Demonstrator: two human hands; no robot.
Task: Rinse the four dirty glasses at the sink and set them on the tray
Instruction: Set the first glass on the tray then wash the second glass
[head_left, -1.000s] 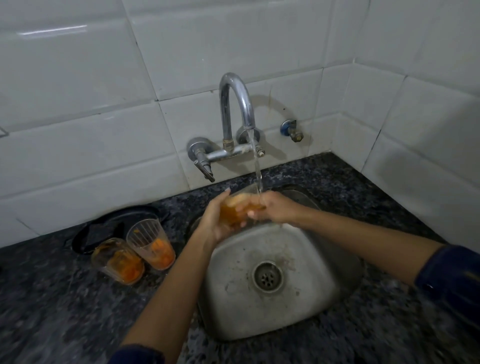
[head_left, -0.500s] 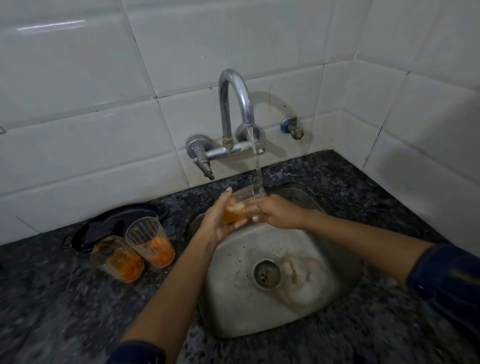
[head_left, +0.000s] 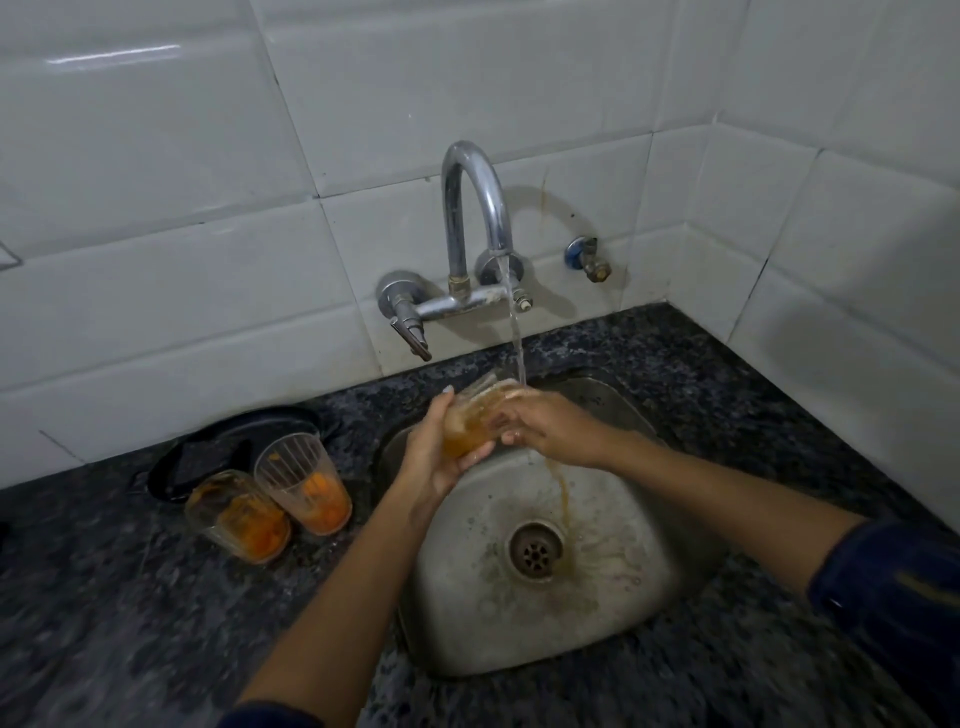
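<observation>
While the left hand (head_left: 434, 457) grips a glass (head_left: 470, 423) under the tap, the right hand (head_left: 550, 426) rubs its rim. Next likely calls for tipping out orange water.

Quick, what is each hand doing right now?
Left hand: grips the glass under the running water.
Right hand: fingers at the glass; its grip cannot be told.

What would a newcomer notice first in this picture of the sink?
First, the two hands over the steel sink: the left hand grips a tilted glass under the running tap, and the right hand rubs it while orange-brown water runs toward the drain. Then, two dirty glasses with orange residue stand on the dark counter left of the sink, before a black tray.
</observation>
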